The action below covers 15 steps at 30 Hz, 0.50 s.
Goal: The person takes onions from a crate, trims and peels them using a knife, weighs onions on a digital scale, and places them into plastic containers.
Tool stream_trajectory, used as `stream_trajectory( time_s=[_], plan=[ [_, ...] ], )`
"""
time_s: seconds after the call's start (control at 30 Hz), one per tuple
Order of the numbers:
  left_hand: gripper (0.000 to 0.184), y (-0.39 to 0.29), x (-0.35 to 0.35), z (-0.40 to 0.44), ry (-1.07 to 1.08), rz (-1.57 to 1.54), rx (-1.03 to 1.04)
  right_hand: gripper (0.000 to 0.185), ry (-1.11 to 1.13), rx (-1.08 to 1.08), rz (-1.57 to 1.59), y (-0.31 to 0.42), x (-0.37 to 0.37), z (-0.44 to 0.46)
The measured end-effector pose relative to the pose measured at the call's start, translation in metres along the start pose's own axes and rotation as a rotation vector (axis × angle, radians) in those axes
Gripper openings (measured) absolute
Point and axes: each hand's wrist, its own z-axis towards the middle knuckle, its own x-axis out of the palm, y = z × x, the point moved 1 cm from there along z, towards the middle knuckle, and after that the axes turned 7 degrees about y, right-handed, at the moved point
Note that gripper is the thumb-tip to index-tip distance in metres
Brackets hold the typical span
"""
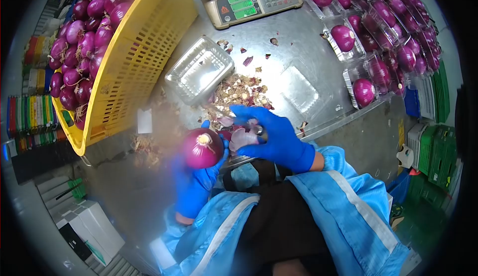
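A whole red onion (203, 148) rests in my blue-gloved left hand (198, 184), its pale cut end facing up and the fingers wrapped around it from below. Close beside it on the right, my blue-gloved right hand (284, 139) has its fingers curled around a loose, pale purple piece of onion skin (243, 139). A small shiny metal part (258, 129) shows between those fingers; its kind cannot be made out. Just beyond both hands lies a pile of onion trimmings and dry skins (243, 93) on the metal table (271, 37).
A yellow perforated crate (134, 52) full of red onions (82, 47) leans at left. An upturned-looking clear plastic tray (199, 69) sits near the pile. A digital scale (254, 2) stands at the back. Packed onion trays (381, 42) are stacked at right.
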Motion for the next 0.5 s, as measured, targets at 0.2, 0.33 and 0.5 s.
stream_trajectory(
  time_s=[0.2, 0.33, 0.5],
  plan=[
    [0.059, 0.002, -0.008, 0.021, -0.017, -0.086, -0.324, 0.054, -0.159, 0.424, 0.101, -0.025, -0.012, 0.031],
    [0.078, -0.001, 0.005, 0.043, -0.050, 0.449, -0.187, 0.044, -0.186, 0.121, -0.261, -0.072, -0.048, 0.024],
    [0.083, 0.027, 0.047, 0.085, 0.103, 1.084, 0.033, 0.071, -0.363, 0.179, -0.286, -0.080, -0.137, 0.099]
  ],
)
